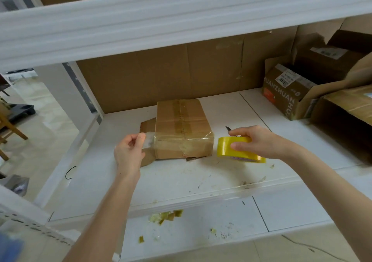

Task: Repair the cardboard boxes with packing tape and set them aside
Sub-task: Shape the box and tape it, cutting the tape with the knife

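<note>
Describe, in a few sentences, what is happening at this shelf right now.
A person is taping a small cardboard box that sits on a white shelf. The left hand pinches the loose tape end at the box's near left corner, while the right hand grips a yellow tape roll just right of the box. More boxes, opened, stand at the far right.

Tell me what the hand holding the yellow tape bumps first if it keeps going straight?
Probably the cardboard box: the right hand, gripping the tape roll, points left at its right side.
</note>
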